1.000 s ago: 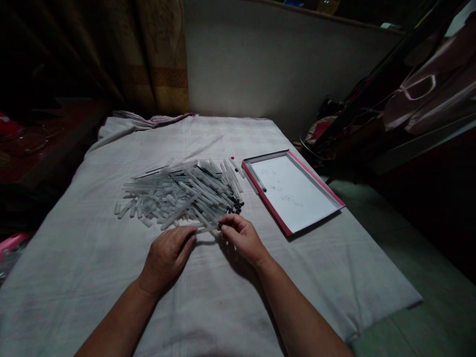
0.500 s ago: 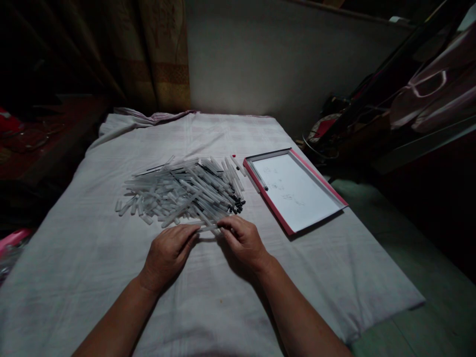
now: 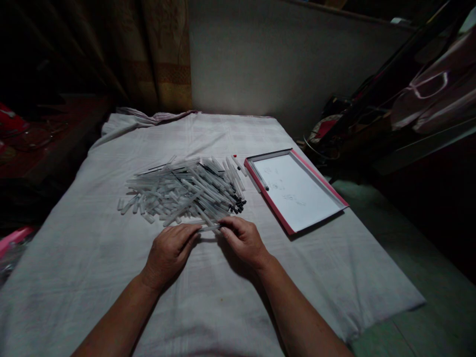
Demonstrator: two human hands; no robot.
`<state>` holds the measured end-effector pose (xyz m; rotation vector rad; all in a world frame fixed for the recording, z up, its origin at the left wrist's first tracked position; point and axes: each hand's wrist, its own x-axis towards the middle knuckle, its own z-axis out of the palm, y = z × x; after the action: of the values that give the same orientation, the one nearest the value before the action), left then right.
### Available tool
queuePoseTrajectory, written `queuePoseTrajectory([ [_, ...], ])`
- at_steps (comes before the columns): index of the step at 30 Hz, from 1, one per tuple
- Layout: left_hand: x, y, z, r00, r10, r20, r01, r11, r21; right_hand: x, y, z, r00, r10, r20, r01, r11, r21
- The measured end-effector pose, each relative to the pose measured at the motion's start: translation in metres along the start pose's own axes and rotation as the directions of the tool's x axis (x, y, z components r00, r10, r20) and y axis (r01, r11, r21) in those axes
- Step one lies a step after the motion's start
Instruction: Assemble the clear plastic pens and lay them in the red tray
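Note:
A heap of clear plastic pens with black tips and loose caps (image 3: 182, 191) lies on the white sheet (image 3: 92, 258) in front of me. My left hand (image 3: 169, 253) and my right hand (image 3: 243, 240) meet at the heap's near edge. Together they pinch one clear pen (image 3: 208, 228), the left hand at its left end, the right at its right end. Both hands have their fingers closed on it.
A shallow red-rimmed white tray (image 3: 295, 191) with one pen at its far left corner lies to the right of the heap. The sheet's right edge drops to a greenish floor (image 3: 427, 277). A curtain and wall stand behind; dark clutter fills both sides.
The hands have stayed at the heap's near edge, holding the same pen; they shifted only slightly.

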<state>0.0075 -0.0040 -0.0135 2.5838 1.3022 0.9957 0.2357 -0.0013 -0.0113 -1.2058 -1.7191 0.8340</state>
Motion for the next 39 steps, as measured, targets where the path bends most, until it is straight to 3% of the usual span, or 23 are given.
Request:
queuePoseTrajectory([
  [11, -0.001, -0.0016, 0.0007, 1.0, 0.026, 0.008, -0.025, 0.999, -0.02, 0.0008, -0.0006, -0.006, 0.994, -0.003, 0.106, 0.023, 0.982, -0.185],
  [16, -0.0022, -0.0022, 0.0002, 0.999, 0.036, 0.024, -0.035, 0.999, -0.016, 0.0008, -0.0008, -0.0046, 0.995, 0.002, 0.105, 0.012, 0.991, -0.135],
  [23, -0.0052, -0.0016, 0.0001, 0.999, 0.033, 0.017, -0.033, 0.999, -0.008, 0.0018, -0.0001, -0.0016, 0.984, 0.117, 0.134, -0.121, 0.992, 0.024],
  [29, -0.0006, 0.001, -0.0003, 1.0, 0.011, -0.011, -0.011, 1.0, 0.001, 0.0014, -0.0012, -0.0062, 0.982, 0.138, 0.129, -0.152, 0.983, 0.105],
  [39, -0.0006, -0.0005, 0.0007, 0.999, 0.041, -0.014, -0.041, 0.999, -0.008, 0.0015, -0.0003, -0.0072, 0.992, 0.073, 0.103, -0.07, 0.997, -0.033],
])
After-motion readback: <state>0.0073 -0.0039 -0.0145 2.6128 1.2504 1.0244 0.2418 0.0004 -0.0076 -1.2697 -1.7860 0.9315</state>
